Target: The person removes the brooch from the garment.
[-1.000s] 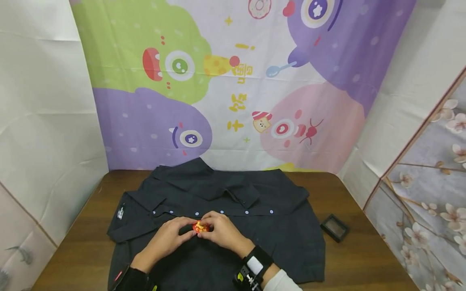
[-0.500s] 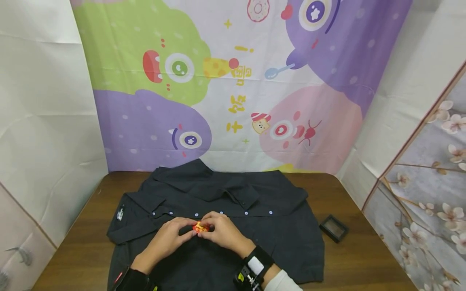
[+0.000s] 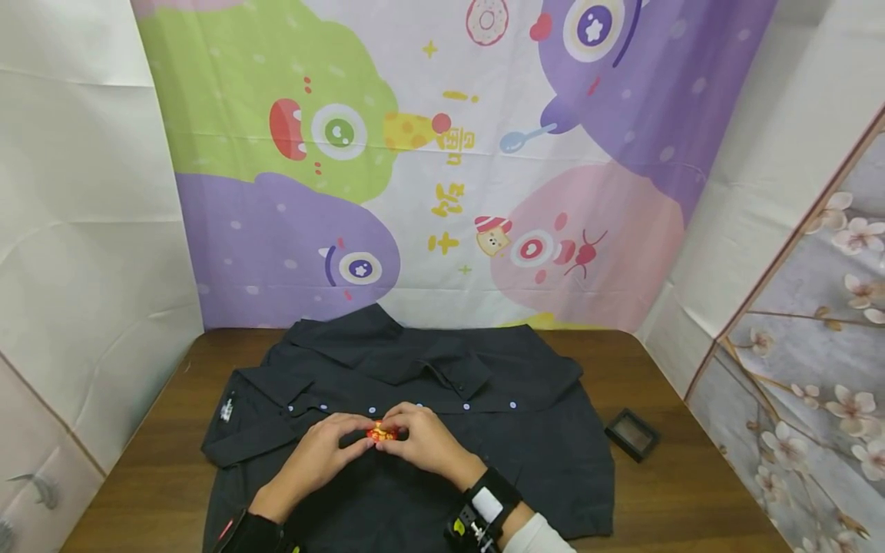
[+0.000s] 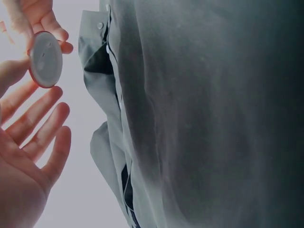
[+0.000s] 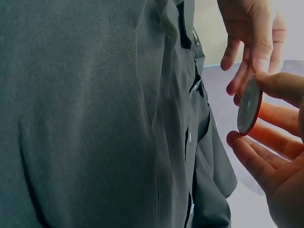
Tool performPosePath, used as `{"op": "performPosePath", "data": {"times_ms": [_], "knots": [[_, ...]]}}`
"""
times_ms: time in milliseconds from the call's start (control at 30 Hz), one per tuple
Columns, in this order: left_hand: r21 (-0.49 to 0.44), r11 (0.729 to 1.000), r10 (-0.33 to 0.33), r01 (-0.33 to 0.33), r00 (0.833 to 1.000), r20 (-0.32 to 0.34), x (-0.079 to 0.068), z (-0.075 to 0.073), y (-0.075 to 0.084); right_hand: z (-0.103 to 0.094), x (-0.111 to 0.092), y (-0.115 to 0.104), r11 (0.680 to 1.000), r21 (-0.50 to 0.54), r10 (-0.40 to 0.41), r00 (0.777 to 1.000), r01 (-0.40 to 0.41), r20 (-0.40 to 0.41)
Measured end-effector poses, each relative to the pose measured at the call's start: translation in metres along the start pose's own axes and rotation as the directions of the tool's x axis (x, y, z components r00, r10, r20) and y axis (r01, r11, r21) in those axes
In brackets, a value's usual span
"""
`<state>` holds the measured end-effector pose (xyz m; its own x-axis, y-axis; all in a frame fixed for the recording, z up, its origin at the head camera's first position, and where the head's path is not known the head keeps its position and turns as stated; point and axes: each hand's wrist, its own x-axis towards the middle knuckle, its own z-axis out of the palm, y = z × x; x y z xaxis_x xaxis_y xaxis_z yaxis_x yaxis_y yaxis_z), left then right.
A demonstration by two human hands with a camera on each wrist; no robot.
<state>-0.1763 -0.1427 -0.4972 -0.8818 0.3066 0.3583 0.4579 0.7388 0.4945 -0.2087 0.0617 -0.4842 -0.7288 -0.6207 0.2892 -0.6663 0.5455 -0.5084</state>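
A round pin badge [image 3: 381, 434], red and yellow on its front, is held between both hands above the dark shirt [image 3: 484, 461]. My left hand [image 3: 319, 455] pinches its left edge between thumb and finger. On the other edge, my right hand [image 3: 430, 444] grips it the same way. The badge's pale back [image 4: 46, 61] shows in the left wrist view. From that back, in the right wrist view, a thin pin needle [image 5: 241, 101] sticks out at an angle. The shirt lies spread on the table, its row of light buttons just beyond the hands.
A small black frame-like box [image 3: 632, 435] lies on the brown wooden table [image 3: 681, 499], right of the shirt. Behind the table hangs a cartoon-printed cloth [image 3: 442, 169]. White sheeting [image 3: 90, 192] rises at the left side, and a flower-patterned panel [image 3: 816, 384] stands at the right.
The head view has shifted very slightly. Both hands keep the pin badge in the same place and the same hold.
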Motion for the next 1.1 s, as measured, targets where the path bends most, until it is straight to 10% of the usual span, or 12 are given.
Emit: {"op": "performPosePath", "data": {"times_ms": [1100], "knots": [[-0.053, 0.999, 0.006, -0.009, 0.997, -0.071, -0.0002, 0.0024, 0.0005, 0.001, 0.0013, 0.0039, 0.976, 0.218, 0.027, 0.997, -0.012, -0.067]]}}
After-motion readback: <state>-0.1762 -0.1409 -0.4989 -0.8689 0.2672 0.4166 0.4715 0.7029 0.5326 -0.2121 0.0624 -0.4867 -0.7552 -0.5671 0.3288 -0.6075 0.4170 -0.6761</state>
